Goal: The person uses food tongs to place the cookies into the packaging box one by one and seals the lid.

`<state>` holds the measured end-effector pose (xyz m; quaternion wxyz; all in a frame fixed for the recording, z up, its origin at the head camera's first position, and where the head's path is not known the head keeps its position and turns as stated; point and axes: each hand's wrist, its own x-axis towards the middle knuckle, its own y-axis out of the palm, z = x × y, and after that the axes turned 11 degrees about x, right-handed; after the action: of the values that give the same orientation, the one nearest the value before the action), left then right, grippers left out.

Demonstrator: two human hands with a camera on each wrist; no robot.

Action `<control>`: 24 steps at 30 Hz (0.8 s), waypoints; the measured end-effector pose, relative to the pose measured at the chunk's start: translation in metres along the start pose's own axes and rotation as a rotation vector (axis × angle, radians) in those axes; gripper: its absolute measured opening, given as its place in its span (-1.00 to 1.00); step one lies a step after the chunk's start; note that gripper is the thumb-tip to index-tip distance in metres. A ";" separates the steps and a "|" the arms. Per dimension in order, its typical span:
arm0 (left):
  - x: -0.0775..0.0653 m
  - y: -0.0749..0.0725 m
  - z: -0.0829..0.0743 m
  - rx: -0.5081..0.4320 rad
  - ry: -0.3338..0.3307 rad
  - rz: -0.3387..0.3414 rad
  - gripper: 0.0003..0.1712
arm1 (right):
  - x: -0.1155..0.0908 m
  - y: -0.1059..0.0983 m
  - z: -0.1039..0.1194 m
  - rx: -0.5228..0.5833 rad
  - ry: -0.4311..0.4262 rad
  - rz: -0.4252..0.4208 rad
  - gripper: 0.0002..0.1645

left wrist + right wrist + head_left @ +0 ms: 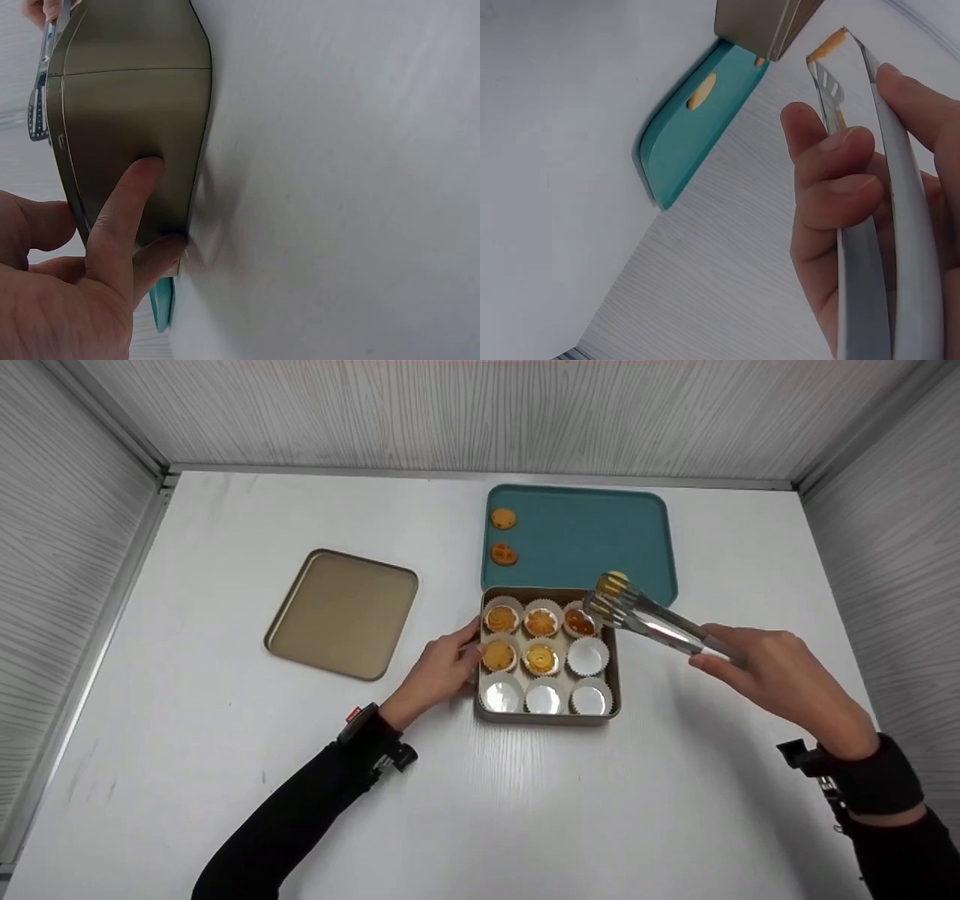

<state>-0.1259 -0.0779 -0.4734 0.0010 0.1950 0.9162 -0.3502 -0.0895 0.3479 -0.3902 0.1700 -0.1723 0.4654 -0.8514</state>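
The left hand (439,669) grips the tin (544,719) at nine o'clock; the right hand (776,667) grasps tongs (667,631) pinching a cookie (829,45) by the tin's one-o'clock corner. Loosened pressure (the tips catch only its edges) could drop it askew.

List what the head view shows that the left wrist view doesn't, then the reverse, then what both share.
Head view only: nine white cups inside the box, five of them holding cookies; two more cookies at the left end of the teal tray; and a gold-coloured tray off to the left.

Left wrist view only: the broad outer face of the box's left side, with fingers against it.

Both: the box, the left hand holding it, the tongs, the white table, and at least part of the teal tray and right hand.
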 end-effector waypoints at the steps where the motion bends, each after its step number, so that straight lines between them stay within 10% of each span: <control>1: 0.000 0.000 0.000 -0.005 -0.003 0.001 -0.36 | -0.001 0.000 0.001 -0.003 -0.001 0.010 -0.60; 24: 0.000 0.000 0.001 0.005 0.015 -0.007 -0.36 | -0.009 -0.002 0.033 -0.250 -0.117 0.043 -0.51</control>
<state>-0.1260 -0.0783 -0.4744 -0.0077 0.1947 0.9159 -0.3511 -0.0670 0.3289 -0.3725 0.1920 -0.2314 0.5608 -0.7714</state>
